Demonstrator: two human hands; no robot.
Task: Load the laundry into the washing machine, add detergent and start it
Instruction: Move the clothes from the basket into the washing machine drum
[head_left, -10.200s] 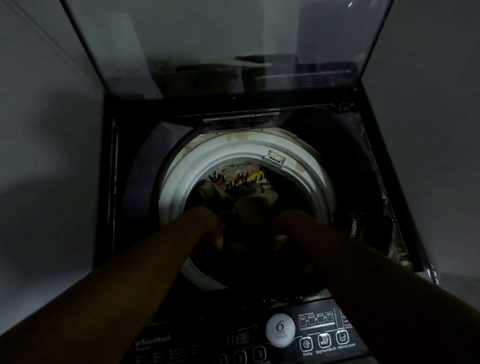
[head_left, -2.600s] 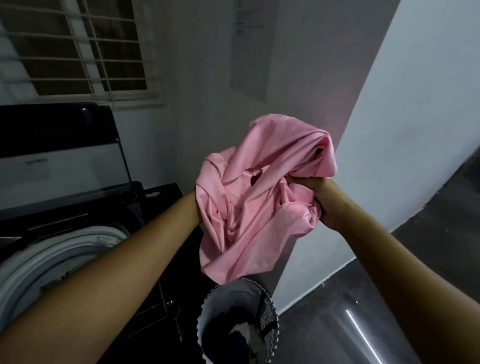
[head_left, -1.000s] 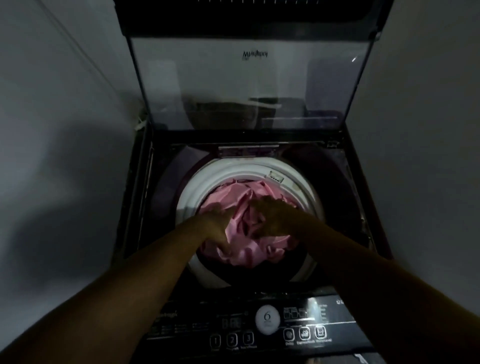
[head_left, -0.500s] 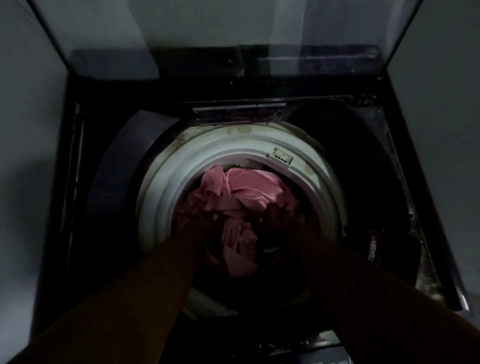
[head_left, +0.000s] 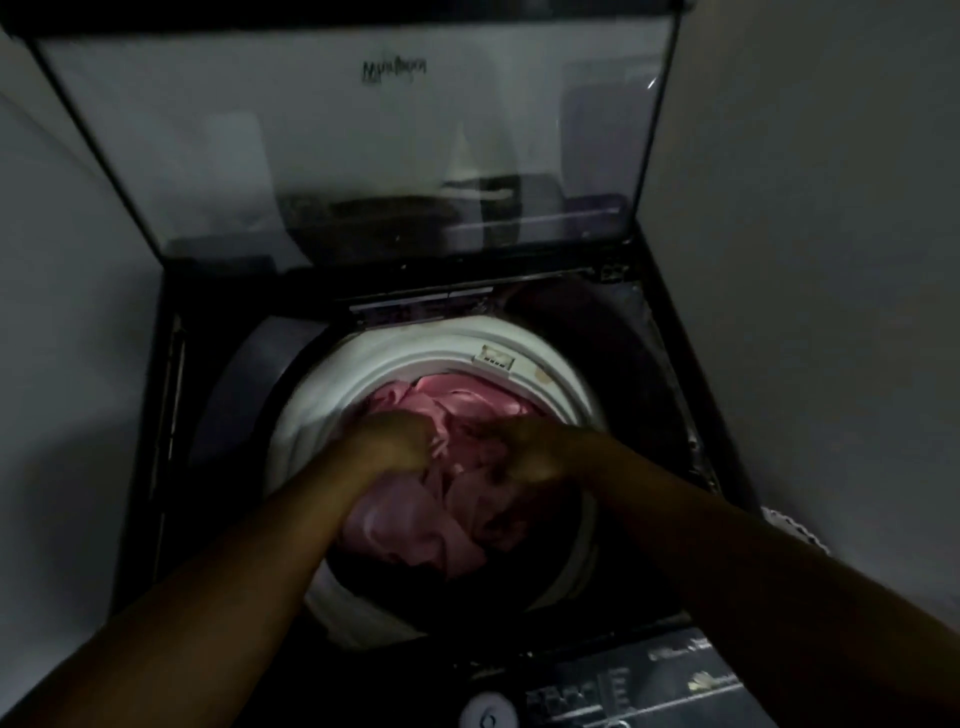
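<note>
Two things are seen nearest, at the bottom edge: the dark flat control panel and its small white round dial. Past them, the soft pink cloth is bunched high in the mouth of the black washing machine, inside the wide white plastic ring. A fold of it is gripped by the curled fingers of the left hand. The right hand is laid on the cloth too, but it is blurred, so its hold cannot be told. At the back, the clear glass lid is stood up. If the cloth is not pushed down well, a loose corner could be left over the ring and caught when the lid is shut.
</note>
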